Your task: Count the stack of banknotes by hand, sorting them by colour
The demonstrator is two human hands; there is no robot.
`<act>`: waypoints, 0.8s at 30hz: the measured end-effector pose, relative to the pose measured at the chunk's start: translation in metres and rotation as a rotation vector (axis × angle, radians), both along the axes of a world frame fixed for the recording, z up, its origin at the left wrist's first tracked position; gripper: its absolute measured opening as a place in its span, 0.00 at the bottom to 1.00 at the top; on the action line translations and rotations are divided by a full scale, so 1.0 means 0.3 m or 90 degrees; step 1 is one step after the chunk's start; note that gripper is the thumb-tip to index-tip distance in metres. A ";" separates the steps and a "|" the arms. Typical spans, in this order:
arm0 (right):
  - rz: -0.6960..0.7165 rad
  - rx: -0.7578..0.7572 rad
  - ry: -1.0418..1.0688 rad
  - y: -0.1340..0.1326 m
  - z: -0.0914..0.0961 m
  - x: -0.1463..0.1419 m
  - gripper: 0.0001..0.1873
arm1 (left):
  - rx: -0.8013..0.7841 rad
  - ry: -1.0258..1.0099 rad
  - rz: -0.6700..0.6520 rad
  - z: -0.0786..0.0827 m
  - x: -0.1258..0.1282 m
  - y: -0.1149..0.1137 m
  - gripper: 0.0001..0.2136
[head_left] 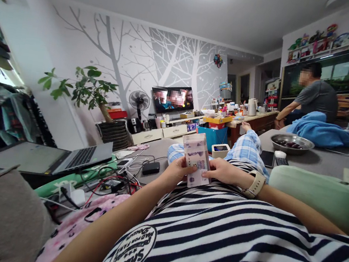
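A bundle of purplish banknotes marked with a 5 is held upright above my lap. My left hand grips its left edge, the thumb lying across the front. From the other side my right hand pinches the lower right part, its thumb also on the face of the notes. Behind the notes my remaining fingers are mostly hidden. A pale watch is strapped to my right wrist. Close beyond the notes stands a small white box-like device with a dark screen.
To the left lie an open laptop, tangled cables and a black box. On the right are a metal bowl of dark fruit, a phone, a remote and a green cushion. Another person sits farther back.
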State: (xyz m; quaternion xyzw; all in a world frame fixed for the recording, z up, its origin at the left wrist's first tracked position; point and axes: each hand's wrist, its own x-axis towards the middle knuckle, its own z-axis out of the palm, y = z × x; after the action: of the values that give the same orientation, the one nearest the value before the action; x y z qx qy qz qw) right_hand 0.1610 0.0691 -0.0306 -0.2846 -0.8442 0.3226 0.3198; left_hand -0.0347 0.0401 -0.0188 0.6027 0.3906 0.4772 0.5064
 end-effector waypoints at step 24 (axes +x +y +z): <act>-0.103 0.191 -0.108 -0.130 0.029 -0.034 0.14 | 0.108 -0.247 -0.007 0.041 0.045 -0.061 0.19</act>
State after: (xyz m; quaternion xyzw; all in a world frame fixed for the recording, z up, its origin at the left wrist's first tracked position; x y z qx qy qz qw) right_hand 0.1508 0.0302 -0.0219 -0.3266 -0.8812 0.1409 0.3113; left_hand -0.0212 0.0219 -0.0064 0.5423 0.2408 0.6126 0.5222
